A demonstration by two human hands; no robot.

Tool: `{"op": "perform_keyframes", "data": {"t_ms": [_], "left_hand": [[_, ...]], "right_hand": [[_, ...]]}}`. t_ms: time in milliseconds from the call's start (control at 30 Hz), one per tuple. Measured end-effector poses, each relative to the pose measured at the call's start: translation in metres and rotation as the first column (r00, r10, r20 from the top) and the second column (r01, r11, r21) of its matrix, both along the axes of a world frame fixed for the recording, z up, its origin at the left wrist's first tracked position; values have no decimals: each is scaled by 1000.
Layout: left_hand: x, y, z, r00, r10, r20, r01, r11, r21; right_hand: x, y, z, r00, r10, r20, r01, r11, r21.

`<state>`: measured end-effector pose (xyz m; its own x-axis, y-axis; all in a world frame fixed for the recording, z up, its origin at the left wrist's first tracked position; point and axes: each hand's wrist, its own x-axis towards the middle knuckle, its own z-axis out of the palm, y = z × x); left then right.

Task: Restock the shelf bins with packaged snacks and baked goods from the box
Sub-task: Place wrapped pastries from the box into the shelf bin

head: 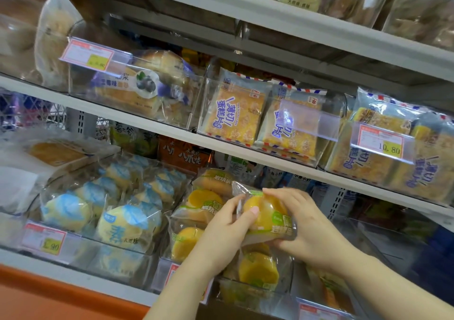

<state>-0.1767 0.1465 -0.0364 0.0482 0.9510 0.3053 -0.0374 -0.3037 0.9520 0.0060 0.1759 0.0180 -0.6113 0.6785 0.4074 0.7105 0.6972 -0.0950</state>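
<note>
Yellow cake showed through the green-labelled pack [266, 215], which the left hand [228, 224] gripped at its 9 o'clock side, thumb across the top, while the right hand [302, 221] clasped it from 3 o'clock. It hung just above the clear bin [258, 295] at 6 o'clock in view, over several matching packs [204, 196] inside. Restocking looked well underway, this pack not yet set down; the box was out of sight. Its long axis ran 11 to 5 o'clock, crimped end toward 11
</note>
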Motion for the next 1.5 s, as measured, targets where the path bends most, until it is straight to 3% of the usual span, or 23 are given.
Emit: {"op": "perform_keyframes", "data": {"t_ms": [100, 167, 233, 300, 467, 633, 833, 967, 1067, 1267, 1400, 1500], "left_hand": [[-4, -4, 1, 938, 260, -229, -238, 964, 120], [-10, 0, -4, 707, 566, -423, -448, 822, 352], [-15, 8, -16, 458, 732, -504, -493, 681, 541], [-19, 14, -30, 338, 734, -590, -465, 675, 573], [-20, 20, -50, 211, 649, -731, -378, 744, 551], [-18, 13, -46, 223, 670, -708, -401, 725, 560], [1, -19, -29, 380, 776, -503, -453, 630, 631], [34, -45, -20, 446, 772, -453, -292, 604, 742], [68, -56, -20, 486, 674, -557, -137, 688, 713], [156, -33, -11, 450, 376, -810, 124, 872, 474], [203, 24, -25, 445, 14, -895, 23, 999, 26], [229, 58, -36, 318, -198, -927, 47, 980, -193]], "right_hand": [[7, 10, -3, 984, -112, -138, 107, 993, -48], [10, 18, -6, 972, -191, -137, 177, 978, -109], [10, 24, -13, 976, -214, 27, 215, 951, -221], [10, 27, -23, 964, -199, 174, 241, 932, -270], [5, 23, -35, 951, -225, 214, 276, 927, -254], [-1, 20, -35, 948, -255, 189, 293, 931, -216], [32, -18, -18, 965, -258, -40, 249, 956, -158], [90, -46, -23, 942, -333, -47, 322, 934, -154], [144, -58, -35, 909, -415, -38, 402, 898, -181], [235, -54, -66, 842, -532, -91, 510, 840, -189], [264, -46, -85, 868, -474, -150, 430, 866, -255], [276, -39, -92, 893, -409, -187, 356, 897, -262]]}}
